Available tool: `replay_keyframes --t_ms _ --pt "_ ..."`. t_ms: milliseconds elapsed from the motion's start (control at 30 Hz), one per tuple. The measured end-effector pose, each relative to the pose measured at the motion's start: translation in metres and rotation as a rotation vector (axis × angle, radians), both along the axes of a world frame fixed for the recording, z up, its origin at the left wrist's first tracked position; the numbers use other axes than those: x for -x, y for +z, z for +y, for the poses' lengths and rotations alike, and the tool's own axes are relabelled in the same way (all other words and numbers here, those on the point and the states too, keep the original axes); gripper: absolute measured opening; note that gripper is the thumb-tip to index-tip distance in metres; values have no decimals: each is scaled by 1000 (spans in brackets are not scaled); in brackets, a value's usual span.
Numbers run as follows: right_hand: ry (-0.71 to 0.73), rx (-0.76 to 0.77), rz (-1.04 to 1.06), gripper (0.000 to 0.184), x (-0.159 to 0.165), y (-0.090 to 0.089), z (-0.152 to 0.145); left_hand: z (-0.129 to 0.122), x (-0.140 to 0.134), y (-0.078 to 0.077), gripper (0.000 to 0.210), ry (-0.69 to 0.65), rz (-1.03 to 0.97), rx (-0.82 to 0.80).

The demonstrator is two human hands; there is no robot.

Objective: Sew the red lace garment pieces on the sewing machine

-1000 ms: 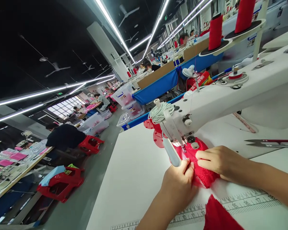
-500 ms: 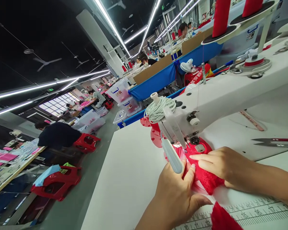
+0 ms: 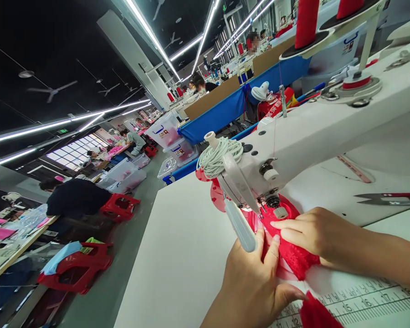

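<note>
Red lace fabric (image 3: 295, 255) lies under the needle end of a white sewing machine (image 3: 314, 132). My left hand (image 3: 249, 278) rests on the left side of the cloth, fingers stretched toward the needle and thumb spread out to the right. Its thumb tip is close to a second red fabric piece (image 3: 317, 312) at the bottom edge. From the right, my right hand (image 3: 309, 232) presses the lace with its index finger extended; the other fingers are partly hidden. A grey-handled lamp or lever (image 3: 241, 228) hangs just above my left fingers.
A bundle of pale cord (image 3: 220, 157) sits on the machine head. Thread snips (image 3: 389, 199) and a pink strip (image 3: 355, 168) lie to the right. Printed ruler markings (image 3: 358, 303) run along the front. Red stools (image 3: 78, 271) and a seated person (image 3: 78, 200) are at left.
The view has shifted slightly, so the machine and background sit a little farther left. Both hands stay on the red lace in nearly the same positions.
</note>
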State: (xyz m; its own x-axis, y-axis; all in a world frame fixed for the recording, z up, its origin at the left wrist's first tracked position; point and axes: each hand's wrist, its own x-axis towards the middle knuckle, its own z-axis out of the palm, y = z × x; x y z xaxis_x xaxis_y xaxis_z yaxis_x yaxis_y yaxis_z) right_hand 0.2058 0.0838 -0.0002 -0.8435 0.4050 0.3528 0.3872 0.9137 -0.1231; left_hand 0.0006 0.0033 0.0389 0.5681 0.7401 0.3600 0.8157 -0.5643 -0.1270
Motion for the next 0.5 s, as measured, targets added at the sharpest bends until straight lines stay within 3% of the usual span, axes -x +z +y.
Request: replay_keyframes --t_ms 500 --pt "22 -65 100 38 -1 -5 4 1 -1 0 87 33 9 -38"
